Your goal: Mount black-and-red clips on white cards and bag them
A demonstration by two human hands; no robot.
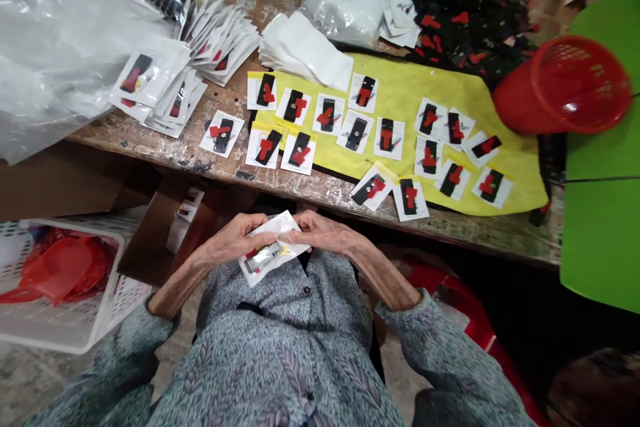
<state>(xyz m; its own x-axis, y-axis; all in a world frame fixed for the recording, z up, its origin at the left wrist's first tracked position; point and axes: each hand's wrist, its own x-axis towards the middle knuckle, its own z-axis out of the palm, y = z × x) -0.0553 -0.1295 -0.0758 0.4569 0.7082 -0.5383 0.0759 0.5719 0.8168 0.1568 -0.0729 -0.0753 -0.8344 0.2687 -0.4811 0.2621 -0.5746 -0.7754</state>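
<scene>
Your knitted cardigan (280, 367) lies under both hands; your left hand (233, 240) and right hand (325, 230) curl closed around a clear packet (273, 255) above your lap. Filled packets (160, 87) lie stacked; loose cards (300, 150) spread on yellow cloth (400, 100).

A matt, slightly wrinkled yellow cloth mat (400, 100) lies on a rough wooden tabletop (125, 137), its worn boards flecked with pale paint. On the mat sit matt white paper cards (337, 107) bearing black and red pieces. Right of the mat, a red plastic mesh basket (563, 83) looks smooth and shiny. Below the mat, a clear plastic sleeve (287, 255) appears thin and glossy, while left of the mat, loose polythene sheeting (60, 33) has a crumpled sheen.
</scene>
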